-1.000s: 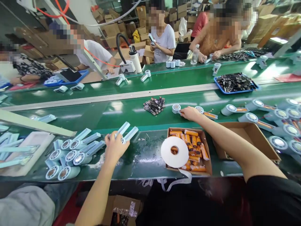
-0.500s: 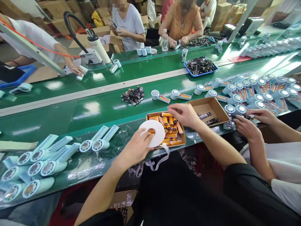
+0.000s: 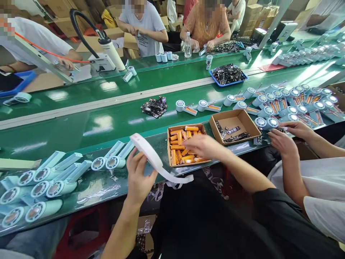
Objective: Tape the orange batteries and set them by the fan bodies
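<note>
My left hand holds a white roll of tape lifted above the table edge, seen nearly edge-on, with a loose strip trailing to the right. My right hand reaches into a cardboard box of orange cylindrical batteries, fingers on the batteries; whether it grips one is hidden. Two pale blue fan housings lie just left of my left hand.
A pile of pale blue fan housings lies at the left. A second cardboard box with dark parts stands right of the batteries. A co-worker's hands work at the right beside many fan units. People sit across the green conveyor.
My left hand lifted the tape roll off the battery box and swung it left, turning it edge-on. My right hand dropped from above the box into the batteries.
</note>
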### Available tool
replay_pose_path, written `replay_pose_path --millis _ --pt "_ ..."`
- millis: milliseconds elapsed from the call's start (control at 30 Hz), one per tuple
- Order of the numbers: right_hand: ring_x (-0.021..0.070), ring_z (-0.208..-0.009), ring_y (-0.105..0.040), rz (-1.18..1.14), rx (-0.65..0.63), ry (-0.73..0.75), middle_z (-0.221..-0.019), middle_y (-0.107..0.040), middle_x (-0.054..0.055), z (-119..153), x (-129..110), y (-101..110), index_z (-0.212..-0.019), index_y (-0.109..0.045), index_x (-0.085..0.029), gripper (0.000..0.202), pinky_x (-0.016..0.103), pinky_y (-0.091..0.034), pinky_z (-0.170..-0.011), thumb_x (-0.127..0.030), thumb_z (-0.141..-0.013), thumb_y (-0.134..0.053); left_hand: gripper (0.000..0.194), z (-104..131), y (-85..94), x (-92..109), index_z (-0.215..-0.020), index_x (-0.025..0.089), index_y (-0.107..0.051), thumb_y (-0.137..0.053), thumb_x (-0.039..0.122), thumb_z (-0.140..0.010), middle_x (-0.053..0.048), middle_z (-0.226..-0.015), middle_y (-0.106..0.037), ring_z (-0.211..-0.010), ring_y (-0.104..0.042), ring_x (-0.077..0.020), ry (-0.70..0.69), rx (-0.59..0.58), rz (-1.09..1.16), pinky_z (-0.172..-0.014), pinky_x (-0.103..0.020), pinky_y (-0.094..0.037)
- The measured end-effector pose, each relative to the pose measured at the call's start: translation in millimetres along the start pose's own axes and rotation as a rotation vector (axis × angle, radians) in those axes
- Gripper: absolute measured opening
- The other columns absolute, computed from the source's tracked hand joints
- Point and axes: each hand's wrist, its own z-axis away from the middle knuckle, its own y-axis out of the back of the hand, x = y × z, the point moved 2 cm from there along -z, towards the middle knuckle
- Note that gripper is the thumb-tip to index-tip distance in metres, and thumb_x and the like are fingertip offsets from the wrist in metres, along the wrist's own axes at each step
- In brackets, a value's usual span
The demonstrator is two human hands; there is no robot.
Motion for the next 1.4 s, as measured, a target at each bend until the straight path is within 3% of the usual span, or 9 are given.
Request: replay_pose_path --millis 133,300,467,633,833,933,1167,1267,1400 --pt "0.0266 -0.115 -0.058 0.227 -0.167 0.025 -0.135 -0.068 0.010 -39 56 27 -0.126 -0.078 -0.026 0.045 0.043 -0.046 -0.106 -0.007 -0.094 -0.052 0.056 3 -8.6 9 -0.136 0.027 -0.054 -0.074 0.009 -0.086 -0.012 -0.125 -0.062 -0.146 -0.045 -0.0400 -0.098 0.038 -0.007 -0.116 -0.063 -0.046" --pt "0.0315 -0.121 -0.050 0.190 -0.314 -0.017 -0.133 -0.061 0.011 -57 76 24 -0.116 -0.081 -0.031 0.034 0.050 -0.043 -0.108 -0.017 -0.087 -0.068 0.056 5 -18.7 16 -0.136 0.024 -0.053 -0.070 0.006 -0.086 -0.014 -0.128 -0.062 -0.144 -0.045 -0.0411 -0.114 -0.015 -0.018 -0.113 -0.064 -0.049" --pt "0.0234 -0.115 -0.062 -0.581 -0.042 -0.114 -0.128 -0.069 0.011 -49 65 25 -0.122 -0.071 -0.020 0.037 0.046 -0.046 -0.110 -0.045 -0.100 -0.056 0.058 11 -18.2 13 -0.138 0.023 -0.054 -0.067 0.003 -0.085 -0.014 -0.129 -0.063 -0.143 -0.046 -0.0409 -0.113 -0.047 -0.046 -0.112 -0.065 -0.050" --pt "0.0145 -0.074 -0.064 -1.218 0.125 -0.315 -0.107 -0.072 0.006 -29 18 3 -0.136 -0.057 -0.023 0.058 0.029 -0.056 -0.067 -0.065 -0.096 -0.056 0.066 11 -15.8 11 -0.142 0.024 -0.057 -0.062 -0.002 -0.082 -0.014 -0.131 -0.065 -0.144 -0.043 -0.0423 -0.154 -0.118 -0.150 -0.113 -0.066 -0.049" --pt "0.0237 -0.103 -0.069 -0.681 0.146 -0.233 -0.118 -0.074 0.009 -14 -24 11 -0.127 -0.069 -0.023 0.044 0.035 -0.055 -0.090 -0.055 -0.097 -0.062 0.071 14 -11.3 13 -0.146 0.030 -0.062 -0.059 -0.003 -0.084 -0.009 -0.135 -0.069 -0.147 -0.037 -0.0403 -0.158 -0.199 -0.234 -0.102 -0.051 -0.059" --pt "0.0224 -0.089 -0.067 -0.470 0.084 -0.268 -0.096 -0.074 0.005 -7 -34 17 -0.116 -0.071 -0.020 0.038 0.032 -0.051 -0.081 -0.052 -0.098 -0.061 0.072 14 -10.6 15 -0.147 0.033 -0.061 -0.060 -0.002 -0.085 -0.007 -0.137 -0.069 -0.144 -0.040 -0.0398 -0.153 -0.203 -0.275 -0.103 -0.051 -0.058" --pt "0.0171 -0.075 -0.061 -0.637 0.052 -0.328 -0.076 -0.066 -0.002 -2 -28 -4 -0.090 -0.065 -0.020 0.033 0.029 -0.049 -0.072 -0.052 -0.091 -0.070 0.073 6 -9.8 25 -0.148 0.037 -0.060 -0.059 -0.001 -0.086 -0.005 -0.133 -0.071 -0.135 -0.048 -0.0375 -0.117 -0.173 -0.297 -0.102 -0.051 -0.056" --pt "0.0194 -0.080 -0.068 -0.968 0.252 -0.375 -0.083 -0.073 0.000 -9 -28 -25 -0.096 -0.066 -0.021 0.037 0.033 -0.057 -0.078 -0.052 -0.082 -0.080 0.069 3 -15.2 35 -0.152 0.037 -0.057 -0.065 0.007 -0.089 -0.007 -0.129 -0.072 -0.128 -0.051 -0.0364 -0.111 -0.134 -0.300 -0.109 -0.056 -0.049" --pt "0.0224 -0.095 -0.076 -1.340 0.747 -0.413 -0.105 -0.079 0.006 -13 -30 -44 -0.115 -0.064 -0.025 0.046 0.039 -0.063 -0.089 -0.049 -0.081 -0.083 0.060 12 -30.4 52 -0.148 0.026 -0.061 -0.075 0.030 -0.091 -0.014 -0.110 -0.073 -0.113 -0.055 -0.0376 -0.107 -0.066 -0.336 -0.116 -0.069 -0.035"
